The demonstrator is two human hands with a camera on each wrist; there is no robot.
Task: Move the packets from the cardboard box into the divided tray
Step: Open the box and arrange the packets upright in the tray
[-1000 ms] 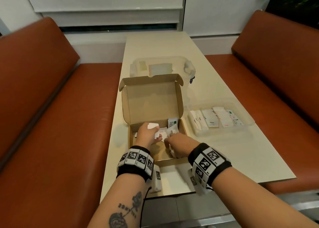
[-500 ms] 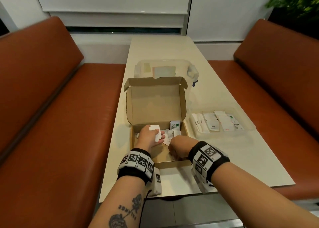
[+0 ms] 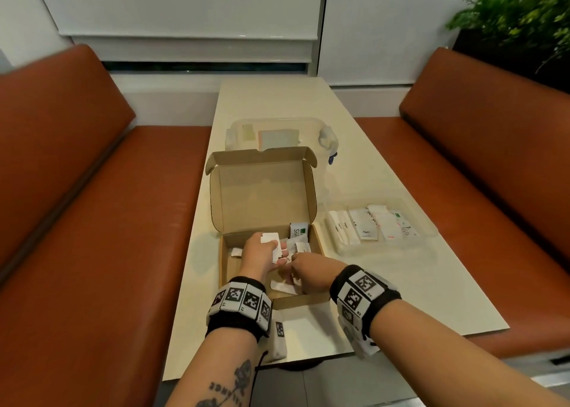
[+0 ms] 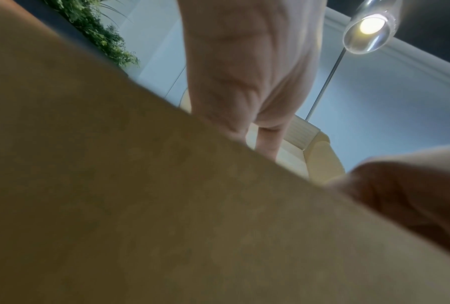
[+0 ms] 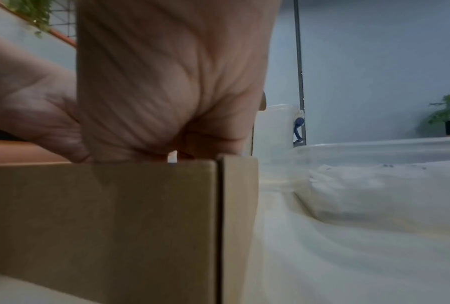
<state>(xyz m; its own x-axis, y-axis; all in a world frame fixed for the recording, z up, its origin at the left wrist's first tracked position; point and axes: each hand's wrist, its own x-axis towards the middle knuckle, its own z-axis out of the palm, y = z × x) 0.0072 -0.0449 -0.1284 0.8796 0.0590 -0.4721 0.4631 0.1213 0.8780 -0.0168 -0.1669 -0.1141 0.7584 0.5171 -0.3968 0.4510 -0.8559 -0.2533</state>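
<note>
1. Over the left half of the open brown cardboard box (image 3: 262, 209), the person's left hand (image 3: 262, 254) holds a small stack of flat white paper packets (image 3: 271, 242), fingers curled round them.
2. Beside it, the right hand (image 3: 311, 275) reaches down into the box with fingers bent among the loose white sachets (image 3: 297, 237); whether it pinches one cannot be told.
3. Further right on the cream table (image 3: 401, 283), the clear plastic divided tray (image 3: 431, 227) already holds several packets in rows.
4. These sachets look very light, thin and floppy, likely slippery against each other; pinching each by an edge or the flat faces seems best, without squeezing the filled middle.
</note>
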